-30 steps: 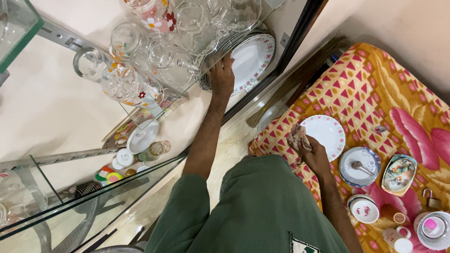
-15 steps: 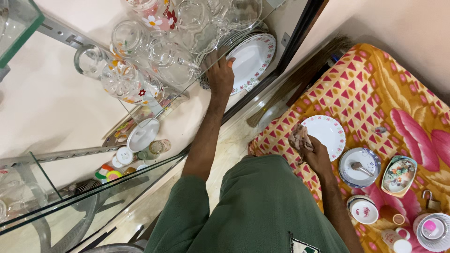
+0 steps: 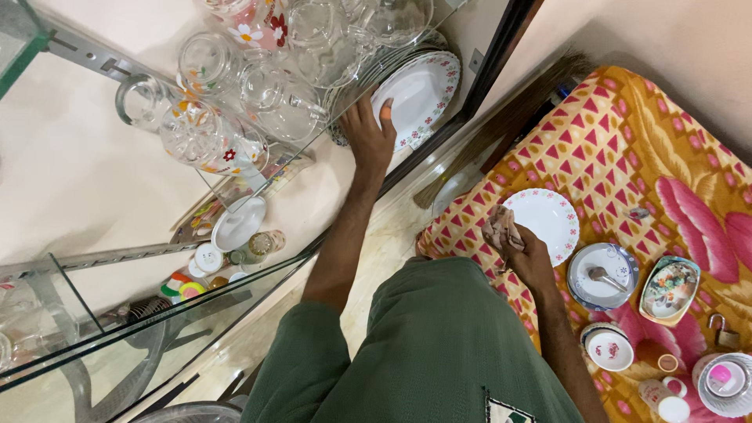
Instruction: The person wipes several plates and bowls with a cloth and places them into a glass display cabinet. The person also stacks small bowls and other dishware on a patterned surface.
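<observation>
Left hand [image 3: 368, 129] reaching into the glass-shelved cabinet, fingers spread over the rim of a round white plate with a red-and-green flowered border [image 3: 419, 90] — thumb on the glossy face, remaining fingers tucked behind the edge, so a loose, half-closed grip on that plate. Plate leaning on edge at the front of a stack of similar plates [image 3: 368, 74], mostly hidden behind it. Just left of the hand, clear glass jugs and mugs with painted flowers [image 3: 211, 125], smooth and curved, crowded together and overlapping so that single shapes blur into one another.

Right hand [image 3: 529, 258] closed in a tight grip round a crumpled brownish cloth [image 3: 500, 229], soft and wrinkled, sticking out above the fist. Fist resting over the edge of a bed under a yellow and pink patterned bedspread [image 3: 650, 149]. Just beside the cloth, a second white flower-rimmed plate [image 3: 552, 219] lying flat on the bedspread. Further right — a blue-rimmed saucer with a metal spoon [image 3: 601, 276], a squarish picture-printed dish [image 3: 667, 288] and a small white bowl [image 3: 609, 348], all apart from the hand. Lower right corner cut off by the frame edge.
</observation>
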